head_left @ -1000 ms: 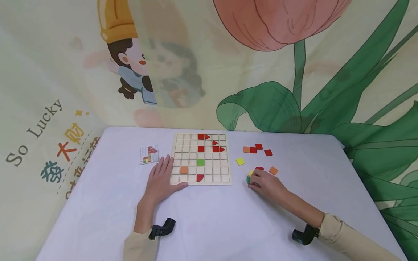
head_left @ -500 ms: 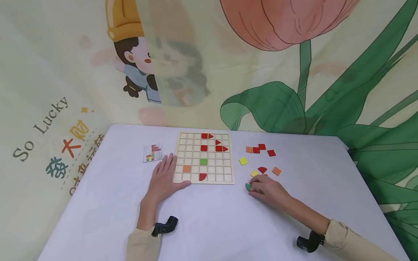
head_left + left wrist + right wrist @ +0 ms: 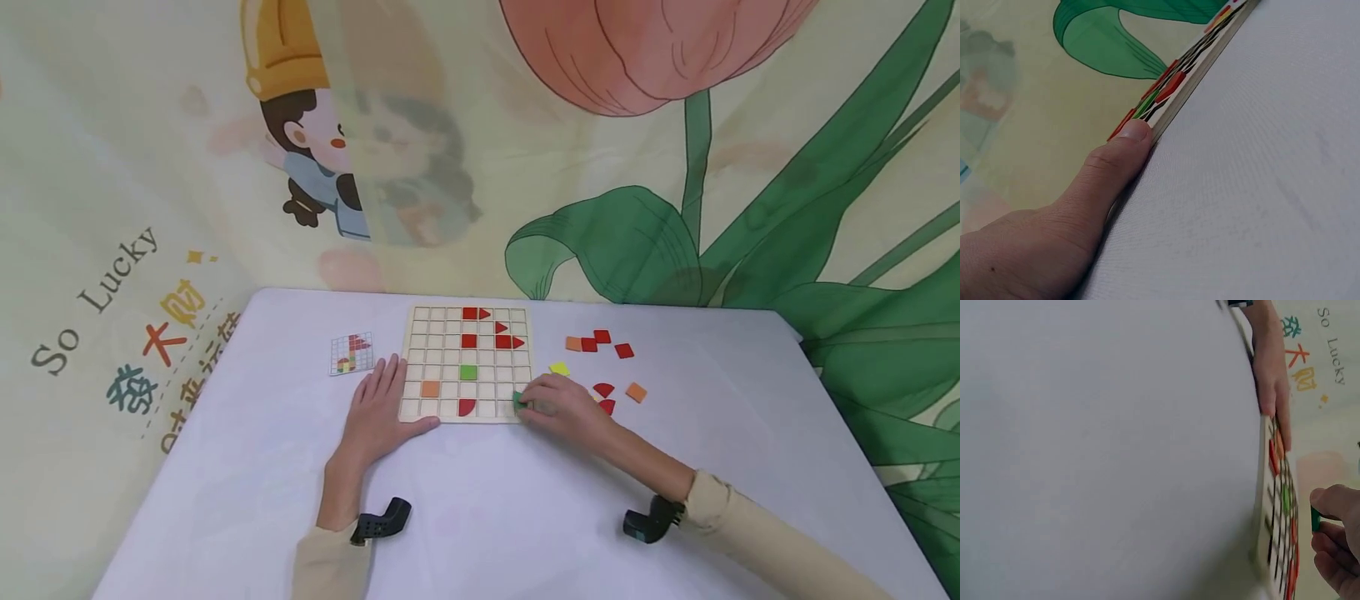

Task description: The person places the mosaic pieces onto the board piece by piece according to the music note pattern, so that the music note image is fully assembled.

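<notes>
A wooden grid board (image 3: 437,356) lies on the table. My left hand (image 3: 375,414) rests along its left side with straight fingers, and the thumb touches the lower left corner. Between thumb and fingers my right hand (image 3: 566,410) pinches a dark green tile (image 3: 1315,520) with a curved edge, above the board's lower right corner. Part of that tile is hidden by the fingers. On the board sit an orange square (image 3: 431,389), a light green square (image 3: 468,372), a red quarter-circle tile (image 3: 467,407), and several red squares and triangles near the top.
Left of the board lies a small pattern card (image 3: 351,353). To the right are loose red squares (image 3: 624,351), orange squares (image 3: 636,392), a yellow square (image 3: 559,368) and red quarter-circle tiles (image 3: 603,390). A printed cloth (image 3: 615,242) hangs behind the table.
My right hand has picked up the dark green tile from the loose tiles and carried it left to the board's lower right corner. My left hand stays at the board.
</notes>
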Motion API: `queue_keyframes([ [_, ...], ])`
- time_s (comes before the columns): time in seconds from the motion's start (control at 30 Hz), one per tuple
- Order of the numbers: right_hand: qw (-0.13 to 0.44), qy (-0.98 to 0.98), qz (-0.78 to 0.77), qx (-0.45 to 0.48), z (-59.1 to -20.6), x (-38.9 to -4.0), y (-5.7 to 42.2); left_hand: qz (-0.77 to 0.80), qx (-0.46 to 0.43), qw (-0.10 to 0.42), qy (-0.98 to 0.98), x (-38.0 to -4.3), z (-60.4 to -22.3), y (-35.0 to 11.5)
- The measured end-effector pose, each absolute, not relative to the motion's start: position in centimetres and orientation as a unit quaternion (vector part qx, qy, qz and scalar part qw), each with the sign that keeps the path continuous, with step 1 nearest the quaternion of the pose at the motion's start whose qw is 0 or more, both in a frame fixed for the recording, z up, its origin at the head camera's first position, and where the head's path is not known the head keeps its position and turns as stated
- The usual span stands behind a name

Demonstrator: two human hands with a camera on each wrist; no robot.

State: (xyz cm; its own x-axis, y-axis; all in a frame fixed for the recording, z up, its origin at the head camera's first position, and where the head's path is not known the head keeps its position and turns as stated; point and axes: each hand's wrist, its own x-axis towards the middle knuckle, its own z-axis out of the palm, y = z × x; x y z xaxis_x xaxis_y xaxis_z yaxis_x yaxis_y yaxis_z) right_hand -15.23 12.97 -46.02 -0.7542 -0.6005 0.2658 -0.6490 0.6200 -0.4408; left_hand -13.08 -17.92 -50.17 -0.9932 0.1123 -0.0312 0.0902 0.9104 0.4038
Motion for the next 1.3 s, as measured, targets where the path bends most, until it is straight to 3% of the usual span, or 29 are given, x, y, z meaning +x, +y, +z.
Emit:
queue_keyframes([
  [0.2,0.022,-0.872,0.216,0.439,-45.7,-16.3,5.9,0.213,0.051,0.027,0.975,-13.2,-50.0,-17.9],
  [0.4,0.008,-0.856,0.182,0.484,-46.5,-17.0,2.3,0.219,0.049,0.037,0.974,-12.8,-50.0,-18.0],
  [1.3,0.052,-0.854,-0.017,0.517,-47.1,-15.9,1.6,0.207,0.067,0.029,0.976,-13.2,-50.1,-18.1],
])
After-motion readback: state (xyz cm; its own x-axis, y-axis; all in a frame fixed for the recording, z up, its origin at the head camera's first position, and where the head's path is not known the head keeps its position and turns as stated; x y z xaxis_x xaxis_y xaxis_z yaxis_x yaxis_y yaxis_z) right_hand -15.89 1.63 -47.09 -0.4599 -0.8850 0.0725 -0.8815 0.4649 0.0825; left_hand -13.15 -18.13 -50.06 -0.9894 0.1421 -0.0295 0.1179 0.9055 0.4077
